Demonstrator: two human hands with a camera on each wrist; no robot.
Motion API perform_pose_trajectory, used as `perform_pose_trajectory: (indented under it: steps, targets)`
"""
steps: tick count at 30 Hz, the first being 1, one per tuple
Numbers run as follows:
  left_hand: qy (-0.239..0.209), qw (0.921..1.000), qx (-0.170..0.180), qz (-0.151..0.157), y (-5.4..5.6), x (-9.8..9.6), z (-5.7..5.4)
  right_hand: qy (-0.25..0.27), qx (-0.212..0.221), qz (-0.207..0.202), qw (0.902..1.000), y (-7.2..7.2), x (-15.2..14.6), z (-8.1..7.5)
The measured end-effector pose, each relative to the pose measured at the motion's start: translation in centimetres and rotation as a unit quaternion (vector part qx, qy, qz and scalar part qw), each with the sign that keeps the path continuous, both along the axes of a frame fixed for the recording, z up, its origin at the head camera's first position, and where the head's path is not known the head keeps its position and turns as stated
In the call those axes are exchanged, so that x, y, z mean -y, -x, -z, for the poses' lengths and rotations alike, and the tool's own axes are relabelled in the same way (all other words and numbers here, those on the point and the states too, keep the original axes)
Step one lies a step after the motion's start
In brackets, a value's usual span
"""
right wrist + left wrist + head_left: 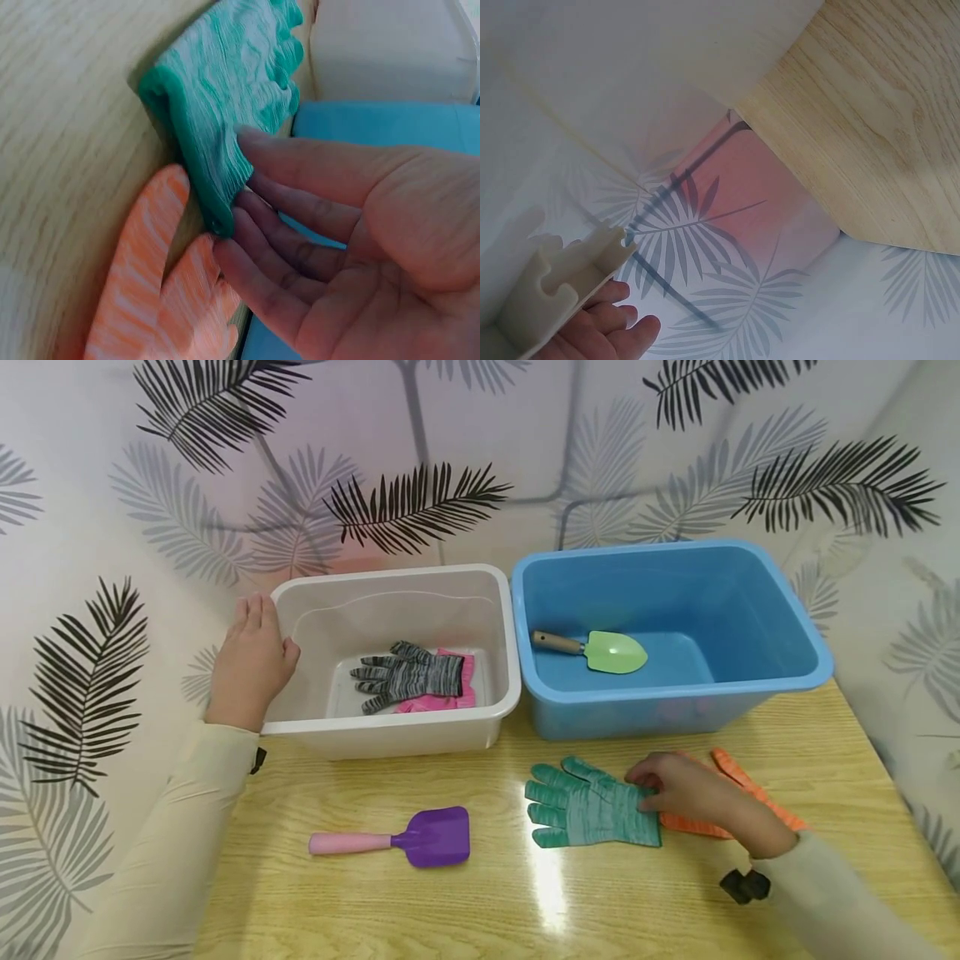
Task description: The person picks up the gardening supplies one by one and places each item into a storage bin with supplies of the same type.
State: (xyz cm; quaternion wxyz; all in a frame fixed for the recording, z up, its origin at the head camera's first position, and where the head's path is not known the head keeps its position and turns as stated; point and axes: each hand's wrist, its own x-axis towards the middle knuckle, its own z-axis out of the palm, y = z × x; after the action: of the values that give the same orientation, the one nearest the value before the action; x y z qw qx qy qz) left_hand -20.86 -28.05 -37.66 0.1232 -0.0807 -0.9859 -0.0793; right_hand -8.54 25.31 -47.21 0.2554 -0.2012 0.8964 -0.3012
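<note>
My left hand (253, 660) grips the left rim of a white plastic bin (412, 739), thumb toward the inside. In the left wrist view its fingers (622, 326) show beside a pale plastic edge. With thumb and fingertips, my right hand (690, 789) pinches the cuff of a green knit glove (592, 810) lying flat on the table. In the right wrist view the thumb lies over the green glove (225, 97), with fingers at the cuff's edge. An orange glove (757, 785) lies partly hidden under the right hand.
Inside the white bin, a grey striped glove (412, 677) lies over a pink glove (467, 681). Beside it, a blue bin (622, 714) holds a green trowel (615, 652) with a wooden handle. A purple shovel (438, 837) with a pink handle lies on the wooden table (360, 910).
</note>
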Motion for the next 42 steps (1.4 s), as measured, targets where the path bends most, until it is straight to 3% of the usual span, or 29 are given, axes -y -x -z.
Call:
perform_pose_trajectory:
  steps: [8,20,33,36,38,40,42]
  targets:
    - [0.001,1.0,0.007,-0.003,0.1,0.2,0.1,-0.028,-0.018,0.012,0.9994,-0.4,1.3,-0.2]
    - [0.005,0.9994,0.031,-0.016,0.2,0.6,-0.2,-0.018,-0.024,0.029,0.9991,-0.4,1.7,0.1]
    - [0.0,0.9999,0.011,-0.01,0.3,0.4,0.1,0.034,-0.009,0.02,0.9992,0.1,0.2,-1.1]
    - [-0.004,1.0,0.004,-0.005,0.4,0.4,0.2,0.055,0.021,0.026,0.9979,0.2,-0.2,-1.5]
    - [-0.005,1.0,0.001,-0.003,0.3,0.3,0.3,0.082,0.078,0.037,0.9929,0.2,-0.5,-1.6]
    - [-0.003,1.0,-0.003,-0.001,0.2,0.2,0.2,0.118,0.144,0.045,0.9814,0.2,-0.8,-1.7]
    - [0.0,1.0,-0.004,0.0,0.2,0.2,0.2,0.157,0.211,0.051,0.9636,0.1,-1.1,-1.7]
